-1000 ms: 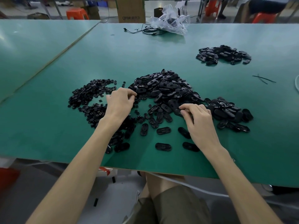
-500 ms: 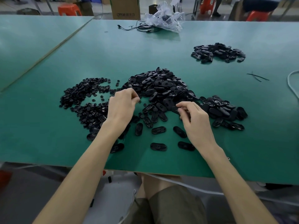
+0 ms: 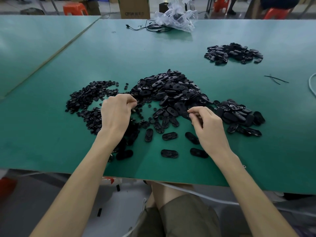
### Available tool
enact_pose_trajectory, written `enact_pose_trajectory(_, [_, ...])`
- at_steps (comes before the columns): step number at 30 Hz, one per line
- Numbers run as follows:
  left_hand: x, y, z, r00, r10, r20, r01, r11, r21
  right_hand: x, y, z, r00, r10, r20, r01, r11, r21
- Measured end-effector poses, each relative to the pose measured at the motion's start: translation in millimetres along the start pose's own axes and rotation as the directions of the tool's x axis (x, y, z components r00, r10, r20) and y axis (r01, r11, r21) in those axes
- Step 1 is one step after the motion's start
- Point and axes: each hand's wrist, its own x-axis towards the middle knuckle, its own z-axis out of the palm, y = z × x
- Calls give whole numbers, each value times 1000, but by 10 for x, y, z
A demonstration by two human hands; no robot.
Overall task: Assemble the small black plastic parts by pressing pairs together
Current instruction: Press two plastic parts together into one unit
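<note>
A big heap of black oval parts [image 3: 171,89] lies mid-table, with a pile of small round black parts [image 3: 85,98] to its left. My left hand [image 3: 116,115] hovers between the two, its thumb and forefinger pinched on a tiny black part that is barely visible. My right hand [image 3: 208,129] sits at the heap's near edge, its curled fingertips pinching a black oval part [image 3: 185,115]. Several loose ovals [image 3: 169,153] lie flat between my wrists.
More ovals are piled at the right [image 3: 239,113] and far right [image 3: 234,53]. A crumpled plastic bag [image 3: 176,17] and a black cable [image 3: 150,28] lie at the green table's far edge [image 3: 239,24]. Thin black ties [image 3: 275,79] and a white cord [image 3: 312,84] lie on the right.
Both hands stay almost in place at the heap's near edge. My left fingers have drawn into a tighter pinch, and my right fingertips have worked an oval part free.
</note>
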Motion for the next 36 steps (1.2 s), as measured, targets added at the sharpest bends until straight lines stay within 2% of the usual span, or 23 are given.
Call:
enact_pose_trajectory(19, [14,-54,60,996,-28,82,30,999,-16,1,28,16,1000,10,7,-10,1000,-3])
enact_pose_trajectory(25, [-6,96,111,992,-27,122,61,956,-287,17,28,18,999,-14,-39,14,1000,9])
enact_pose_trajectory(31, [-157,490,345,959,173,225,-16,823,-568,8,49,40,999,-24,-42,24,1000,-4])
enact_pose_trajectory(36, [-285,683,577,959,152,241,62,713,-699,18,68,31,999,-16,-52,16,1000,-2])
